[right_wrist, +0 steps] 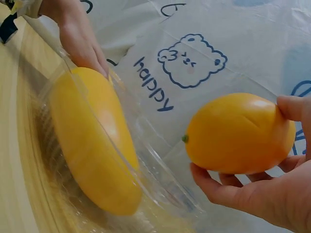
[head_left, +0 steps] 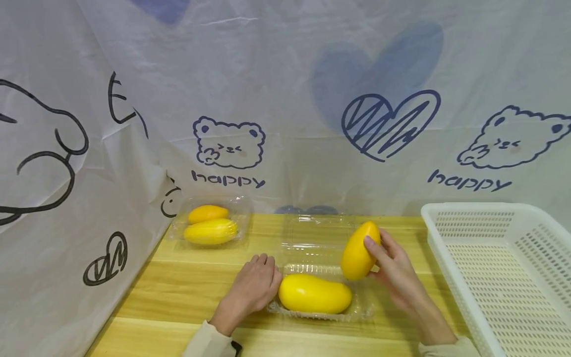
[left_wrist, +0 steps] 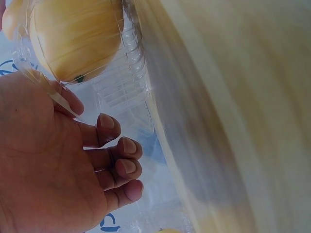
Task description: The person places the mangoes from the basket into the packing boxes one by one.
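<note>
My right hand (head_left: pixel 398 270) holds a yellow-orange mango (head_left: pixel 359 252) above the right side of an open clear plastic clamshell box (head_left: pixel 321 316). In the right wrist view, thumb and fingers are around this mango (right_wrist: pixel 238 133), its small green stem end facing left. A longer yellow mango (head_left: pixel 314 294) lies in the box's front half. Beside the box's left end is my left hand (head_left: pixel 256 283), palm down. The left wrist view shows its fingers loosely bent and the thumb (left_wrist: pixel 70 101) against the box's clear rim.
Another clear box (head_left: pixel 243 210) with two yellow mangoes (head_left: pixel 209 231) stands at the back left. On the right is a white perforated plastic basket (head_left: pixel 450 267). A printed white cloth (head_left: pixel 285 99) hangs behind and to the left of the wooden table (head_left: pixel 165 307).
</note>
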The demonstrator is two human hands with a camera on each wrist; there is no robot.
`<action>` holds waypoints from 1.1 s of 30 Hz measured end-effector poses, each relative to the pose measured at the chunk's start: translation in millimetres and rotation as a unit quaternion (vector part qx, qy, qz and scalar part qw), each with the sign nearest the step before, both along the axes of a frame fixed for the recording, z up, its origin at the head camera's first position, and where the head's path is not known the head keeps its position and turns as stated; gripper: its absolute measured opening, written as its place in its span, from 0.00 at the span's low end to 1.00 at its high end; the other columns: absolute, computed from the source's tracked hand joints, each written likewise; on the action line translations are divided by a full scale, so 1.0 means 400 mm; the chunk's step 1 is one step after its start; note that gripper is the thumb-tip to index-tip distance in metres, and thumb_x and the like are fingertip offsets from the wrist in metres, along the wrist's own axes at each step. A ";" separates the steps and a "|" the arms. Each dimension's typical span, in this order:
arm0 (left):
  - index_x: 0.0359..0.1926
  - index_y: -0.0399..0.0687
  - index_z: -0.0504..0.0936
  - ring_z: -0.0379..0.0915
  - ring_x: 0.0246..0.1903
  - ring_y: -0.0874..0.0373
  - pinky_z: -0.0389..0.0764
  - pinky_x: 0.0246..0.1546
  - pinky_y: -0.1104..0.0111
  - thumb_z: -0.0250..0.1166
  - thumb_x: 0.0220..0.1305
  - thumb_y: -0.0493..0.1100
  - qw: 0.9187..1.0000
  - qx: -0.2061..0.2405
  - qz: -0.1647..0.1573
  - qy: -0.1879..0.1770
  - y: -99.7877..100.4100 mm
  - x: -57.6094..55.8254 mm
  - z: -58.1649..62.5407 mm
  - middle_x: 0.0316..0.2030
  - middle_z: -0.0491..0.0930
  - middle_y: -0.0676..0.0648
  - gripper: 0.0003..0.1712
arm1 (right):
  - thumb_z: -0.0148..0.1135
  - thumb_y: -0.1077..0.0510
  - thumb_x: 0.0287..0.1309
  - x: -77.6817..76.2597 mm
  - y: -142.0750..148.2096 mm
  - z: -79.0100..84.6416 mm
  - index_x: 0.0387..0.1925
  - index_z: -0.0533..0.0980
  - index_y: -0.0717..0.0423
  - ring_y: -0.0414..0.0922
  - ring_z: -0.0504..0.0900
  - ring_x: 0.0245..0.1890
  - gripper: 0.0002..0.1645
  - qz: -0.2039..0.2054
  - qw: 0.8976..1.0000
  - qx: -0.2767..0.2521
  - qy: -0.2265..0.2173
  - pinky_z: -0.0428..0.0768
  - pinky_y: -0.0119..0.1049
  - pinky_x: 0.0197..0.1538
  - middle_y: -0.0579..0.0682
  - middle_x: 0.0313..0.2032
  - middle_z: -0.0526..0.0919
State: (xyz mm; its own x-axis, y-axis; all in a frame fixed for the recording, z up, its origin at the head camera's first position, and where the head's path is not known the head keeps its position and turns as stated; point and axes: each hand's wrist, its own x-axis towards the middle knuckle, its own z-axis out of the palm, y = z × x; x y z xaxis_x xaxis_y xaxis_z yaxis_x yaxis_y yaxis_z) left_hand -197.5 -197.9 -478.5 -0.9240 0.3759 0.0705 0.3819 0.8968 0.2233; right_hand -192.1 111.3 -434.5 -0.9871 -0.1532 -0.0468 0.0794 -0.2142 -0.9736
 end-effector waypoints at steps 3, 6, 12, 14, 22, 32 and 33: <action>0.37 0.38 0.73 0.64 0.34 0.50 0.72 0.42 0.55 0.43 0.79 0.43 1.000 0.000 -0.001 -0.006 -0.003 0.001 0.001 0.32 0.69 0.44 0.17 | 0.48 0.49 0.80 0.003 -0.014 -0.002 0.76 0.53 0.58 0.48 0.79 0.53 0.34 0.023 1.000 -0.004 0.001 0.82 0.49 0.49 0.55 0.59 0.72; 0.37 0.38 0.73 0.63 0.34 0.50 0.71 0.41 0.56 0.43 0.78 0.43 1.000 -0.002 -0.003 -0.007 -0.001 0.000 0.002 0.32 0.68 0.44 0.17 | 0.44 0.47 0.81 0.008 -0.021 -0.001 0.78 0.49 0.54 0.51 0.78 0.56 0.35 0.038 0.999 -0.009 -0.004 0.81 0.54 0.51 0.61 0.63 0.66; 0.36 0.38 0.73 0.63 0.33 0.50 0.71 0.41 0.57 0.43 0.78 0.42 1.000 -0.006 -0.006 0.001 0.002 0.001 0.007 0.31 0.68 0.44 0.16 | 0.46 0.43 0.79 0.008 -0.039 0.006 0.70 0.53 0.50 0.52 0.76 0.58 0.28 0.028 0.998 -0.035 -0.034 0.80 0.56 0.52 0.60 0.64 0.64; 0.36 0.38 0.73 0.63 0.33 0.50 0.71 0.41 0.57 0.44 0.77 0.42 1.000 -0.005 -0.006 0.002 0.002 0.002 0.009 0.31 0.68 0.44 0.16 | 0.50 0.46 0.78 0.006 -0.044 0.008 0.67 0.53 0.50 0.51 0.77 0.56 0.27 0.030 0.998 -0.035 -0.037 0.80 0.54 0.52 0.59 0.62 0.68; 0.35 0.39 0.72 0.63 0.33 0.51 0.71 0.40 0.57 0.44 0.78 0.42 1.000 -0.005 -0.005 0.007 0.001 0.003 0.008 0.30 0.67 0.44 0.16 | 0.61 0.52 0.71 -0.007 -0.057 0.021 0.76 0.53 0.54 0.55 0.77 0.55 0.41 0.055 0.997 0.046 -0.029 0.82 0.52 0.52 0.62 0.68 0.64; 0.35 0.39 0.72 0.62 0.32 0.50 0.70 0.39 0.57 0.44 0.77 0.42 1.000 -0.005 -0.006 0.013 0.000 0.005 0.007 0.29 0.67 0.45 0.15 | 0.70 0.55 0.64 -0.027 -0.066 0.019 0.77 0.59 0.52 0.54 0.80 0.55 0.45 0.054 0.981 0.178 0.056 0.81 0.38 0.52 0.63 0.64 0.70; 0.35 0.39 0.72 0.62 0.32 0.50 0.70 0.39 0.57 0.44 0.77 0.42 1.000 -0.005 -0.005 0.013 0.001 0.005 0.006 0.30 0.67 0.45 0.15 | 0.71 0.55 0.63 -0.029 -0.067 0.017 0.75 0.60 0.53 0.53 0.79 0.57 0.44 0.052 0.979 0.186 0.062 0.80 0.38 0.54 0.62 0.64 0.72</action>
State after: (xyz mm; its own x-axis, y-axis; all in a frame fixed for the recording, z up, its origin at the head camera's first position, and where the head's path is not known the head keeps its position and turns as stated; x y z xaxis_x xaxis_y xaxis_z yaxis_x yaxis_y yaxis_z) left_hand -195.4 -197.6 -475.9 -0.9178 0.3866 0.0906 0.3971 0.8949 0.2038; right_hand -203.7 84.5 -427.8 -0.9688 -0.2480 0.0000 -0.0411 0.1603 -0.9862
